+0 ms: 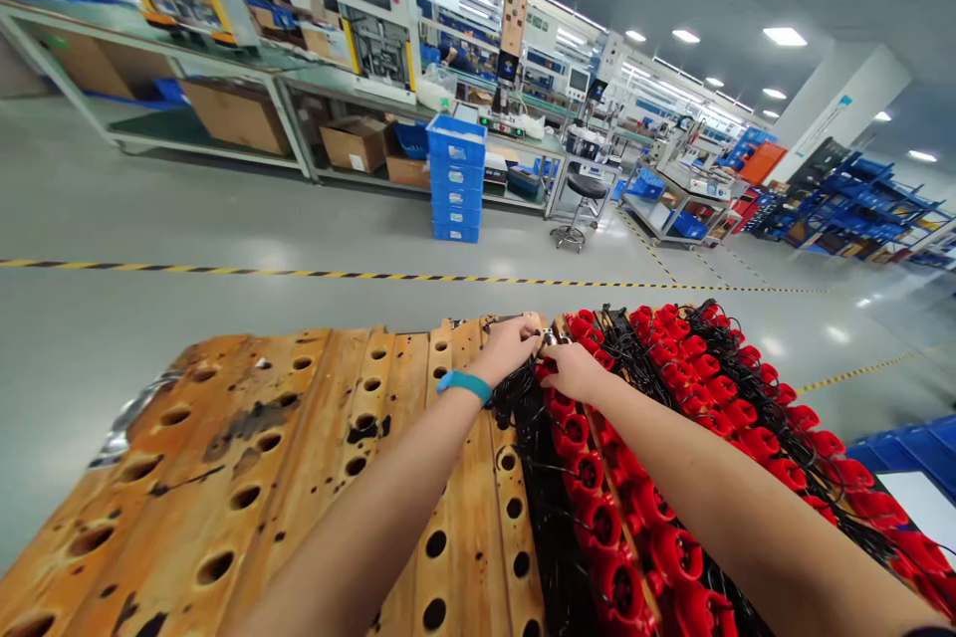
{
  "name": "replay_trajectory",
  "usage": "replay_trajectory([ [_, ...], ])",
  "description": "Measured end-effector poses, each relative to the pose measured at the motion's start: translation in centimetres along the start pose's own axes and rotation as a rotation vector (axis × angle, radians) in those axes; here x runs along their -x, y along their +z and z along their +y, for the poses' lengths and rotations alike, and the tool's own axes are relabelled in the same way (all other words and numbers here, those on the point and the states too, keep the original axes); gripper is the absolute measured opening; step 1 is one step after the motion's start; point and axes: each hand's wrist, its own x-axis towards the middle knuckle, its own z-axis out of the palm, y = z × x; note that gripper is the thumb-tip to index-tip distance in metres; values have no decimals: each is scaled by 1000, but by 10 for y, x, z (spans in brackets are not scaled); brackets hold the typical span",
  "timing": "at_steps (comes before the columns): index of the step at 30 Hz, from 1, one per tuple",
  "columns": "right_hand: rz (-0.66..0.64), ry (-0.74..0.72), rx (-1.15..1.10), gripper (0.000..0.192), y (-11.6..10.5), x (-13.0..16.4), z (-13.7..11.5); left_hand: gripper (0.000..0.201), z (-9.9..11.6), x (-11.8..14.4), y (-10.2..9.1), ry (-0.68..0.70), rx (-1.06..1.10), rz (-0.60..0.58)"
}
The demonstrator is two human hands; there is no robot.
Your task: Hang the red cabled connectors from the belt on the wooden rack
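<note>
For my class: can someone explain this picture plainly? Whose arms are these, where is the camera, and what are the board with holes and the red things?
The camera sits on a person's head, looking down at their own two bare arms. The left hand, with a blue wristband, and the right hand meet at the far edge of a wooden board drilled with holes. Rows of red parts with black wires fill its right side. The fingers pinch something small; what it is cannot be made out. Behind lies a factory floor with stacked blue crates.
</note>
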Motion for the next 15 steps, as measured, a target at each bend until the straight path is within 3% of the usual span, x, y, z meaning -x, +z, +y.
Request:
replay_trajectory([
  [1,24,-1,-17,43,-4,7,-3,16,1,-6,4,-7,-61,13],
  [3,89,7,-49,46,-15,32,-7,35,1,-16,8,-33,-175,24],
  [5,172,12,-123,42,-30,71,-9,58,-1,-23,10,-67,-268,8],
  [7,249,10,-233,32,-44,122,-7,69,-3,-27,11,-100,-336,-32],
  [11,333,146,-333,26,-62,245,22,62,-5,-29,16,-137,-404,-113],
  [15,381,419,-266,30,-60,370,83,47,-10,-27,16,-130,-398,-145],
])
